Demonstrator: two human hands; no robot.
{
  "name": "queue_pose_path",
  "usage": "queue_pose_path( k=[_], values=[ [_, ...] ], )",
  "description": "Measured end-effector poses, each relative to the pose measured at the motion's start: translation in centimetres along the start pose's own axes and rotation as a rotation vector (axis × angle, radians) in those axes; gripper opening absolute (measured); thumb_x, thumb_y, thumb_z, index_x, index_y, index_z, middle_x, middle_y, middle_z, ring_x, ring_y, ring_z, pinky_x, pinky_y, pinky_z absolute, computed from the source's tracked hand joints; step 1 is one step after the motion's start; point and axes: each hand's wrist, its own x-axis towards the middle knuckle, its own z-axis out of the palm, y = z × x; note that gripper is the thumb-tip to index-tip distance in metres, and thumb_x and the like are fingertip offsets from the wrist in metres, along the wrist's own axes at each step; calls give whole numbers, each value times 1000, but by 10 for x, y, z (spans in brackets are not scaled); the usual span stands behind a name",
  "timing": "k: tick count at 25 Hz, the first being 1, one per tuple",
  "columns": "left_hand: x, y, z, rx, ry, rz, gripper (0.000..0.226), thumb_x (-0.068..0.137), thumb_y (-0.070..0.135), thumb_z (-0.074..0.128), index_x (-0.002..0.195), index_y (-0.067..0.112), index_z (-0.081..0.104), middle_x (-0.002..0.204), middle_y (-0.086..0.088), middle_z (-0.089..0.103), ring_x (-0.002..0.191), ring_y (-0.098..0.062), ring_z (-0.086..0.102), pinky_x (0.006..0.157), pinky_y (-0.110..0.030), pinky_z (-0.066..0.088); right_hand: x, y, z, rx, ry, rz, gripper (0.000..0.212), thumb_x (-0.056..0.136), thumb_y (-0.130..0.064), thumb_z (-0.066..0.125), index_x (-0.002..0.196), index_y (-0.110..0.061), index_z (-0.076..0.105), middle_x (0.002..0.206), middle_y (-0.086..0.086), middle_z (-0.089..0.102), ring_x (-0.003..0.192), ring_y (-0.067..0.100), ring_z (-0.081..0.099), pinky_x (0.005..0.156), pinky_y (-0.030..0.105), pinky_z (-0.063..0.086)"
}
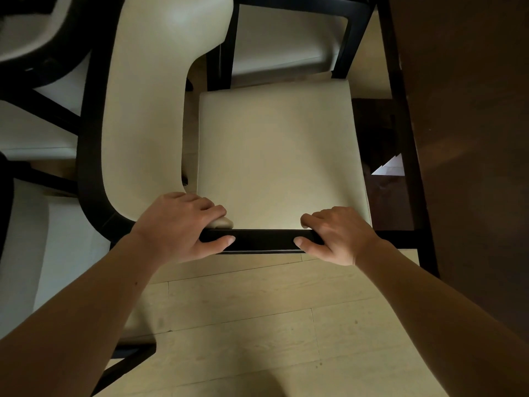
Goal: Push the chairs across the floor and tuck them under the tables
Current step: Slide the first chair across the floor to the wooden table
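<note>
Table: a dark brown wooden table (472, 110) fills your right.
Neighbours: a curved cream padded backrest (137, 110) hugs the seat's left; another cream-cushioned chair (286, 38) stands ahead.
Chair: the cream-seated, black-framed chair (280, 156) sits below you, facing away, its black top rail (263, 239) crosswise.
Hands: your left hand (177, 224) and right hand (340, 233) grip that rail.

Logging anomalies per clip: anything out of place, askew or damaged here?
Only a white triangular scrap, perhaps paper, lying in the dark gap between the chair seat and the table on the right. The left hand and right hand grip its top rail. Nothing looks damaged.
</note>
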Motion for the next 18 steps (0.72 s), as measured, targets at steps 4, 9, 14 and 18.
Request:
queue_pose_path(
  k=[4, 9, 14, 18],
  values=[
    [0, 0, 0, -10, -13, -4, 69, 88, 75, 26, 113, 26, 68, 100, 5, 73, 87, -19, 68, 75, -36, 54, -1, -1, -2, 5, -17, 2, 66, 88, -68, 16, 88, -17, 56, 64, -1, 58, 56, 28, 52, 51, 30, 18],
    [0, -1, 0, -18, -17, -7, 70, 88, 76, 24, 113, 27, 68, 100, 5, 72, 87, -18, 67, 76, -35, 53, 0, 1, -1, 11, -23, -2, 64, 89, -68, 17, 86, -17, 56, 63, -2, 56, 54, 27, 51, 50, 29, 20],
    [0, -2, 1, -19, -20, 3, 70, 88, 77, 24, 115, 28, 67, 101, 7, 72, 88, -17, 67, 77, -35, 53, -1, 0, -2, 15, -11, -5, 63, 89, -68, 19, 83, -17, 56, 61, -2, 56, 53, 26, 51, 48, 27, 13],
    [1, -3, 2, -31, 3, 4, 67, 88, 75, 28, 111, 27, 69, 97, 7, 72, 84, -17, 67, 74, -32, 52, 0, 0, -2, 23, -18, -4, 62, 89, -68, 18, 83, -18, 55, 61, -3, 54, 53, 24, 50, 48, 25, 12]
  ],
)
